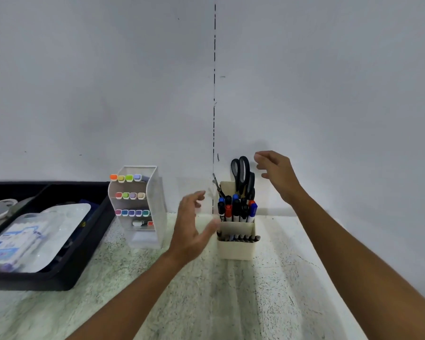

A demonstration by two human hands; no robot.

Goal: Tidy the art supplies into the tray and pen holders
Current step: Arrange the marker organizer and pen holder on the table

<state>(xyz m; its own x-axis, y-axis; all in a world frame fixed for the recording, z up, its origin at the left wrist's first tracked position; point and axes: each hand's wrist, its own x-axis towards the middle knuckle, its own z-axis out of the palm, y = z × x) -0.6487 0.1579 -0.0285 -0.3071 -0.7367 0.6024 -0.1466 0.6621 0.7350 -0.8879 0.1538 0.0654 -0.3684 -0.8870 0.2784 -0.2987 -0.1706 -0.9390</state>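
On the speckled surface [206, 303], black tray [59, 278] far left (packets inside), clear marker rack [142, 207] beside it, cream pen holder [236, 246] with scissors [241, 175] between your left hand [189, 231] and right hand [277, 175], fingers relaxed, spread, holding nothing.

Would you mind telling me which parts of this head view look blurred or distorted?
Head view: the left hand is motion-smeared, fingertips soft; the black tray at the left edge is blurred; wide-angle distortion bends the counter edges; the scissors and markers stay fairly sharp.
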